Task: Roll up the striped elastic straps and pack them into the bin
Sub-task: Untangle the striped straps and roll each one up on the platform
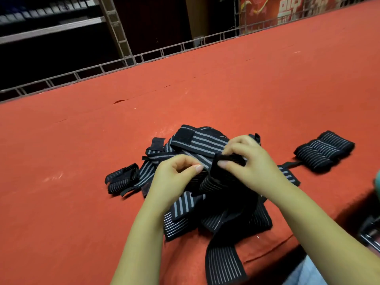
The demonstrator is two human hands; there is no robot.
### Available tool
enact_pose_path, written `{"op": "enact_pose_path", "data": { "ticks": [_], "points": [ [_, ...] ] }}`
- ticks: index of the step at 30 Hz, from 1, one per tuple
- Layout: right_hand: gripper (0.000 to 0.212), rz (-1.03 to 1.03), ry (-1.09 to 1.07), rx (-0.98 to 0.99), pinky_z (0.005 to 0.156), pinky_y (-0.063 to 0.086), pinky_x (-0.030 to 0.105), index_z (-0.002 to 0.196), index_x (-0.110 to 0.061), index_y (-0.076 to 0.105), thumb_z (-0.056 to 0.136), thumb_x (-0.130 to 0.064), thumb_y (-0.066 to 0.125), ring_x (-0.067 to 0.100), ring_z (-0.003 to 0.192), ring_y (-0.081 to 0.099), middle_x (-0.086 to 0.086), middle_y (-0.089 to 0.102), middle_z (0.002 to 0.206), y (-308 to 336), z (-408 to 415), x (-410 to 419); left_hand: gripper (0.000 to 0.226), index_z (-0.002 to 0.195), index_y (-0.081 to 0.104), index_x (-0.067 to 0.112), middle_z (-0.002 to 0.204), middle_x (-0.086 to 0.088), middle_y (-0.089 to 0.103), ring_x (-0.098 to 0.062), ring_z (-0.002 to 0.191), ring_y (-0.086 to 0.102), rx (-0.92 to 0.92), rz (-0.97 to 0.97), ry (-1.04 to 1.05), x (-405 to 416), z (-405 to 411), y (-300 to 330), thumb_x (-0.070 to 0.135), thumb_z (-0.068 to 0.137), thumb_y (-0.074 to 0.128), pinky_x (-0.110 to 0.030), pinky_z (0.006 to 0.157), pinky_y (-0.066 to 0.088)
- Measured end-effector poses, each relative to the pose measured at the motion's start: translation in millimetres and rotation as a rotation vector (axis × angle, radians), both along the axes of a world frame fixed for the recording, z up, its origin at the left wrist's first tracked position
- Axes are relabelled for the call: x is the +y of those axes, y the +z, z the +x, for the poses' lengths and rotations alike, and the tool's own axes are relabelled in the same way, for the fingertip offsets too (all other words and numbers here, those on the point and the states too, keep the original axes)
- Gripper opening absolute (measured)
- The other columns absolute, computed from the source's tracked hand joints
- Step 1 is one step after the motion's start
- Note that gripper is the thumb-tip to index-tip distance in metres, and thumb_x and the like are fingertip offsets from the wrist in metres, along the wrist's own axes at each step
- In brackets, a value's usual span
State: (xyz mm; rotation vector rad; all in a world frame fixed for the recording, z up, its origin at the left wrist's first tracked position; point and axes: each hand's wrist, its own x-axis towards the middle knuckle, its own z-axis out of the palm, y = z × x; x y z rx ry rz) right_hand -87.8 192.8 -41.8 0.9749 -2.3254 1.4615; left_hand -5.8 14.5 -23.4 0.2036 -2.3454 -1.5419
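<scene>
Both hands work over the loose strap pile (207, 202) on the red table (82, 161): left hand (174, 177) and right hand (248, 163) pinch one half-rolled strap (211, 182) above it. Rolled straps (324, 151) lie right of the pile, more rolls (121, 178) left; no bin shows

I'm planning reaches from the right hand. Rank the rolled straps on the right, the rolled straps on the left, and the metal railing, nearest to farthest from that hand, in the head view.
From the right hand:
1. Right rolls, just right of it on the red cloth.
2. Left rolls, beyond the left hand.
3. Railing, along the table's far edge.
</scene>
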Motion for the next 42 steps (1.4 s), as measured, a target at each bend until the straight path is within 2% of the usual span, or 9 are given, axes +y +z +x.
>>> {"op": "enact_pose_path", "data": {
  "ticks": [5,10,15,19,27,29,32,37,42],
  "points": [
    [0.01,-0.243,-0.007,-0.328,0.075,0.045,0.035,0.079,-0.016,0.062,0.086,-0.017,0.07,0.016,0.075,0.059,0.01,0.067,0.08,11,-5,27,0.014,0.076,0.07,0.012,0.068,0.002,0.067,-0.009,0.061,0.06,-0.066,0.181,0.11,-13,1,-2,0.005,0.087,0.069,-0.019,0.055,0.048],
    [0.006,-0.557,0.259,-0.593,0.058,0.05,0.019,0.08,-0.014,0.06,0.077,-0.018,0.063,0.009,0.061,0.062,0.0,0.068,0.069,29,11,33,0.013,0.088,0.068,0.01,0.075,-0.002,0.067,-0.012,0.063,0.063,-0.11,0.501,0.041,-10,-3,3,-0.002,0.089,0.062,-0.023,0.054,0.051],
    [0.016,-0.531,0.361,-0.719,0.063,0.055,0.022,0.087,-0.006,0.06,0.076,-0.018,0.063,0.014,0.069,0.066,0.005,0.069,0.078,20,15,26,0.024,0.089,0.07,0.01,0.086,-0.001,0.069,-0.012,0.07,0.063,-0.048,0.552,0.021,-9,-3,9,-0.008,0.09,0.056,-0.022,0.057,0.053],
    [0.016,-0.57,0.357,-0.806,0.064,0.055,0.023,0.089,-0.006,0.061,0.076,-0.016,0.062,0.015,0.073,0.067,0.006,0.07,0.082,10,15,22,0.046,0.066,0.075,0.014,0.104,-0.003,0.076,-0.015,0.089,0.069,0.002,0.641,-0.055,-14,3,17,-0.013,0.09,0.047,-0.029,0.076,0.055],
    [0.012,-0.666,0.358,-0.829,0.063,0.055,0.024,0.087,-0.008,0.061,0.078,-0.016,0.06,0.016,0.073,0.068,0.007,0.071,0.083,15,20,20,0.054,0.057,0.075,0.008,0.108,-0.007,0.075,-0.022,0.104,0.069,0.067,0.744,-0.038,-12,4,25,-0.019,0.088,0.04,-0.038,0.095,0.051],
    [0.012,-0.683,0.408,-0.851,0.062,0.055,0.024,0.089,-0.008,0.06,0.08,-0.016,0.058,0.016,0.074,0.068,0.007,0.071,0.085,16,23,18,0.055,0.058,0.075,0.006,0.107,-0.008,0.075,-0.022,0.101,0.07,0.076,0.769,-0.019,-8,1,28,-0.021,0.086,0.037,-0.036,0.09,0.054],
    [0.017,-0.704,0.473,-0.874,0.067,0.056,0.025,0.095,-0.008,0.059,0.082,-0.019,0.057,0.016,0.08,0.069,0.007,0.071,0.091,16,28,11,0.055,0.063,0.077,0.002,0.105,-0.006,0.076,-0.017,0.089,0.073,0.045,0.757,-0.061,6,-3,29,-0.021,0.085,0.032,-0.028,0.072,0.056],
    [0.03,-0.785,0.462,-0.907,0.074,0.057,0.027,0.108,-0.003,0.056,0.083,-0.02,0.055,0.018,0.088,0.068,0.009,0.071,0.099,15,28,8,0.051,0.083,0.079,0.002,0.116,-0.013,0.072,-0.029,0.116,0.062,0.053,0.901,-0.225,15,-2,28,-0.011,0.06,0.036,-0.047,0.107,0.044],
    [0.043,-0.852,0.474,-0.949,0.085,0.057,0.034,0.122,0.003,0.054,0.085,-0.019,0.054,0.028,0.104,0.065,0.02,0.067,0.117,14,27,8,0.077,0.11,0.069,-0.01,0.134,-0.024,0.058,-0.039,0.123,0.057,0.065,0.985,-0.388,19,0,24,-0.019,0.043,0.032,-0.042,0.103,0.049]
  ]
}}
